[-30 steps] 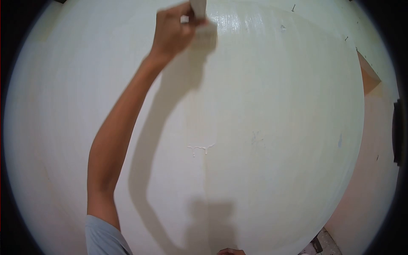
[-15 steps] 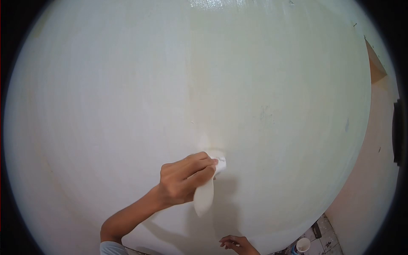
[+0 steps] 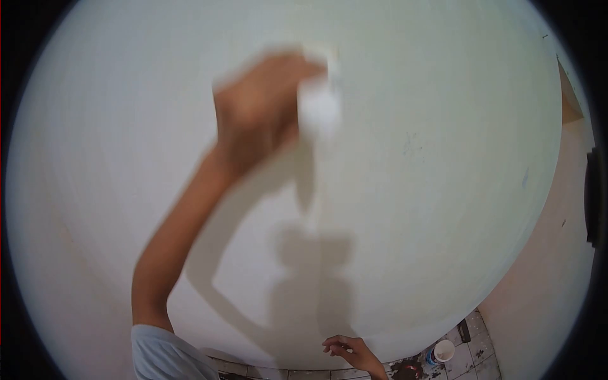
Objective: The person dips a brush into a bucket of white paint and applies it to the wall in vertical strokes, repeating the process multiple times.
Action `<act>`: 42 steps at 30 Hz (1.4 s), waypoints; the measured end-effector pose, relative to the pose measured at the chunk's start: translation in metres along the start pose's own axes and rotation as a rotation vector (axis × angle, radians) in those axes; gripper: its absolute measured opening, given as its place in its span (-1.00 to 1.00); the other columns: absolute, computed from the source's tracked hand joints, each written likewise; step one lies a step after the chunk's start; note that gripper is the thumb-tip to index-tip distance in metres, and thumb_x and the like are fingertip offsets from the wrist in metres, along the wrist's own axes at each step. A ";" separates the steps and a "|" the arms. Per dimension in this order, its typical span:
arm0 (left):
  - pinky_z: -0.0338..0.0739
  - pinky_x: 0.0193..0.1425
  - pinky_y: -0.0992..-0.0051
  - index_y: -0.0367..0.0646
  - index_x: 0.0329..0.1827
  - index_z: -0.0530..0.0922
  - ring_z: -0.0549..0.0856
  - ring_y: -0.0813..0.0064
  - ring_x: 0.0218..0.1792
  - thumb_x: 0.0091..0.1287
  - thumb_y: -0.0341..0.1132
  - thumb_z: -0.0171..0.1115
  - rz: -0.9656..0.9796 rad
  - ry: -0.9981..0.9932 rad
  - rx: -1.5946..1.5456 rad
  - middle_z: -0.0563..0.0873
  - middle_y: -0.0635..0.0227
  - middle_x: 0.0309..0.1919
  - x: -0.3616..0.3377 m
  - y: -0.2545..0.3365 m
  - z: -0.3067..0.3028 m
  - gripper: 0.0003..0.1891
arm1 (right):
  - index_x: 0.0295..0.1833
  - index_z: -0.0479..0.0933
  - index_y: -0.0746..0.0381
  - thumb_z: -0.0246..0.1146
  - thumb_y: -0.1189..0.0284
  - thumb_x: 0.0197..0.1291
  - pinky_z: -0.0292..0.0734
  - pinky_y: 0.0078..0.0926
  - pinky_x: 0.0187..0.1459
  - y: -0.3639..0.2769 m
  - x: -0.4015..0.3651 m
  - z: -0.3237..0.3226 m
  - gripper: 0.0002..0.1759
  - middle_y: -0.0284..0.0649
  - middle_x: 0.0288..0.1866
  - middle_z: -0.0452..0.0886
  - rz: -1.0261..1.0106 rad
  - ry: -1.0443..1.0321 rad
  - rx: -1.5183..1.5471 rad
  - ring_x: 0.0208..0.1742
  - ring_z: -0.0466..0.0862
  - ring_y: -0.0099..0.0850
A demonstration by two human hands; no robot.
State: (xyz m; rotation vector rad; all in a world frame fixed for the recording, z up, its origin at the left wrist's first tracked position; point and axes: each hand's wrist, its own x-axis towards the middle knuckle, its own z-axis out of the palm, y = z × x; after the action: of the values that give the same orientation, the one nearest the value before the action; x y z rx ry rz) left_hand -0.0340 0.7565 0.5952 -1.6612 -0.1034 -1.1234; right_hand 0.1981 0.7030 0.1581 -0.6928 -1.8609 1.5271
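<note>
My left hand (image 3: 256, 104) is raised high against the wall (image 3: 405, 209), its fingers closed around a pale paintbrush (image 3: 320, 111). Hand and brush are smeared by motion, and the brush's top end lies at or close to the wall surface. The wall is whiter on the left and faintly green on the right, with a soft vertical boundary near the brush. Low at the bottom, my right hand (image 3: 354, 353) hangs with loosely bent fingers, somewhat apart, and nothing visible in them.
A white-rimmed paint container (image 3: 444, 350) stands on the stained tiled floor (image 3: 465, 364) at lower right, beside a dark object (image 3: 463, 330). A pinkish side wall (image 3: 538, 272) meets the painted wall on the right. Shadows of my head and arm fall on the wall.
My left hand has swept upward along the wall with the paintbrush. My right hand has stayed low, shifting only slightly. More floor shows at the bottom.
</note>
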 end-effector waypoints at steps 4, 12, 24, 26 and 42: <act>0.66 -0.45 0.51 -0.21 -0.28 0.68 0.73 0.33 -0.37 -0.05 -0.59 0.31 -0.141 -0.220 -0.147 0.72 0.21 -0.30 -0.104 0.112 -0.006 -0.77 | 0.09 0.58 0.28 0.15 0.45 0.41 0.59 -0.53 -0.14 0.004 0.016 -0.007 -0.77 -0.24 -0.20 0.71 0.000 -0.001 -0.004 -0.21 0.69 -0.50; 0.63 -0.40 0.48 -0.20 -0.24 0.68 0.73 0.33 -0.41 0.05 -0.46 0.43 -0.522 -0.213 -0.366 0.75 0.23 -0.34 -0.077 0.052 0.001 -0.81 | 0.09 0.58 0.27 0.15 0.46 0.41 0.58 -0.53 -0.15 -0.009 0.042 -0.015 -0.77 -0.25 -0.20 0.71 0.007 0.023 -0.018 -0.21 0.69 -0.50; 0.61 -0.37 0.49 -0.20 -0.19 0.69 0.71 0.36 -0.42 -0.01 -0.52 0.38 -0.019 -0.020 -0.072 0.72 0.24 -0.39 -0.069 -0.031 0.047 -0.73 | 0.06 0.59 0.27 0.16 0.50 0.38 0.57 -0.55 -0.15 -0.011 0.086 -0.019 -0.78 -0.26 -0.21 0.71 0.035 0.042 0.040 -0.22 0.68 -0.51; 0.64 -0.40 0.50 -0.24 -0.31 0.67 0.70 0.30 -0.37 -0.07 -0.57 0.40 -0.431 -0.317 -0.227 0.71 0.25 -0.32 -0.121 0.046 0.025 -0.78 | 0.06 0.59 0.27 0.15 0.50 0.38 0.57 -0.55 -0.15 -0.013 0.085 -0.018 -0.78 -0.26 -0.21 0.71 0.055 0.039 0.032 -0.22 0.67 -0.52; 0.63 -0.35 0.54 -0.29 -0.25 0.70 0.75 0.37 -0.41 0.03 -0.56 0.38 -0.074 0.144 -0.152 0.76 0.24 -0.41 -0.043 -0.044 0.028 -0.80 | 0.06 0.59 0.30 0.12 0.50 0.39 0.56 -0.54 -0.15 -0.026 0.073 -0.002 -0.77 -0.23 -0.20 0.70 -0.005 0.009 0.028 -0.21 0.67 -0.50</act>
State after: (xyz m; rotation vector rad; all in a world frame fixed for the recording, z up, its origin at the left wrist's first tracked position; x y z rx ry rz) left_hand -0.0655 0.8163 0.5961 -1.7147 0.0130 -1.3315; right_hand 0.1505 0.7531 0.1939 -0.6804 -1.8299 1.5413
